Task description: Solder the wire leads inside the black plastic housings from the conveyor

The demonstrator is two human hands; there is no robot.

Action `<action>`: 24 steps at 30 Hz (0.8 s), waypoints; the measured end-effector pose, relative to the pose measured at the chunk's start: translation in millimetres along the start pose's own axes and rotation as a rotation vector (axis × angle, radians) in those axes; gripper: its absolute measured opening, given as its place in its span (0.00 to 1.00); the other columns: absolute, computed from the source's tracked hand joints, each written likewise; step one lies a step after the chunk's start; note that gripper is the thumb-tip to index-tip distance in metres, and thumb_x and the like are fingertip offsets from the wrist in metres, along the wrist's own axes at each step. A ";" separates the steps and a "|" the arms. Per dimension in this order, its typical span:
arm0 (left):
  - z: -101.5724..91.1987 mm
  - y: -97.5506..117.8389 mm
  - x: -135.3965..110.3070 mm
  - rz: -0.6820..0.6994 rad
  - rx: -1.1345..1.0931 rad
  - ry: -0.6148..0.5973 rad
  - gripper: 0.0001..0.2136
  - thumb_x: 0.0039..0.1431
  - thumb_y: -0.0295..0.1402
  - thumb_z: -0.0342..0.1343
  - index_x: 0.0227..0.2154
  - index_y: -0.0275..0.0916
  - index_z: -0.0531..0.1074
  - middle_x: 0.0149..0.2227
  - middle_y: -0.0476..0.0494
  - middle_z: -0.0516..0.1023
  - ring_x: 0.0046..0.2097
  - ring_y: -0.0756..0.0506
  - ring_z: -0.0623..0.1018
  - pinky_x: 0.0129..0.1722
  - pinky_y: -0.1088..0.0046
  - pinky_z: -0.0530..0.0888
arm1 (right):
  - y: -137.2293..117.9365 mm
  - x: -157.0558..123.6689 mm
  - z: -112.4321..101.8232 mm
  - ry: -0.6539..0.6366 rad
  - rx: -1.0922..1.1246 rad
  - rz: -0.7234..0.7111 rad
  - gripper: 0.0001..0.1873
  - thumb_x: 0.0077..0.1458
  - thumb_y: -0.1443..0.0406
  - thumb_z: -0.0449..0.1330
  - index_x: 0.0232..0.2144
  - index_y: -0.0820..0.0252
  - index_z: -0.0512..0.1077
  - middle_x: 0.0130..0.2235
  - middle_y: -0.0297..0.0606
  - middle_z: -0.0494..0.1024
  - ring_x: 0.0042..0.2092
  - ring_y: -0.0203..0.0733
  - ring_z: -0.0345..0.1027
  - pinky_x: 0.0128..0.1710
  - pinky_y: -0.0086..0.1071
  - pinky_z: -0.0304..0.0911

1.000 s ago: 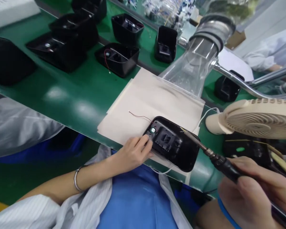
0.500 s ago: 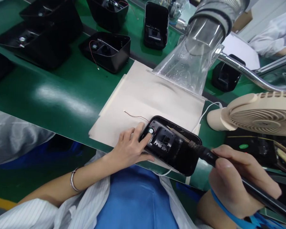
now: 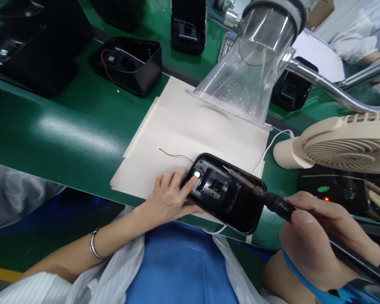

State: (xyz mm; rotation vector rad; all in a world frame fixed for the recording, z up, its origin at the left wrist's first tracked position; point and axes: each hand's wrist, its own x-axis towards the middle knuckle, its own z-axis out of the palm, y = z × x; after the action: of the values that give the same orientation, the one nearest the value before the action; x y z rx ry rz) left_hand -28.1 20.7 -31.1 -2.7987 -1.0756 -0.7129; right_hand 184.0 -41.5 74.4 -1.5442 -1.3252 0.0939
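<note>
A black plastic housing lies open side up near the bench's front edge. My left hand holds its left end, thumb along the near side and index fingertip beside a small round speaker-like part. From that part a thin red-and-black wire runs out over the housing's rim onto the paper. My right hand is closed around a soldering iron. The iron's tip reaches over the housing's far inner side; whether it touches the plastic I cannot tell.
Beige paper covers the bench under the housing. A clear fume hood stands beyond it, a beige fan to the right. Behind the fan base sits a black box with a red light. More black housings stand at the back left.
The view has shifted slightly, so the background housings sit farther left. Both hands keep their hold, and the iron's tip stays over the same far side of the housing.
</note>
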 end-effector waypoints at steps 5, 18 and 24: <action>-1.9 -2.2 -0.8 0.010 -0.059 0.058 0.33 0.52 0.60 0.49 0.47 0.34 0.70 0.47 0.27 0.69 0.41 0.39 0.69 0.37 0.66 0.64 | -1.3 -2.5 4.0 0.041 0.034 0.018 0.10 0.46 0.71 0.62 0.33 0.53 0.79 0.25 0.29 0.74 0.23 0.34 0.64 0.17 0.31 0.53; -1.5 -12.7 22.6 -0.038 -0.085 0.101 0.35 0.47 0.65 0.47 0.43 0.38 0.71 0.60 0.22 0.57 0.57 0.27 0.58 0.47 0.55 0.58 | 3.9 4.3 16.8 -0.048 0.005 0.146 0.03 0.48 0.70 0.62 0.26 0.58 0.75 0.22 0.29 0.72 0.21 0.32 0.62 0.19 0.28 0.56; -5.0 -11.0 16.0 0.007 -0.104 0.132 0.34 0.50 0.65 0.43 0.40 0.38 0.72 0.58 0.24 0.62 0.57 0.28 0.59 0.48 0.54 0.59 | 0.7 5.1 23.7 -0.166 -0.060 0.177 0.05 0.51 0.68 0.60 0.24 0.57 0.72 0.21 0.27 0.70 0.22 0.31 0.61 0.20 0.26 0.55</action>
State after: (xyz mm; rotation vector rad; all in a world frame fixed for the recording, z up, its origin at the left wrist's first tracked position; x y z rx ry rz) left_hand -26.8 37.8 -20.7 -2.7913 -1.0342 -0.9648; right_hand 171.5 -22.5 66.0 -1.7336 -1.3269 0.3023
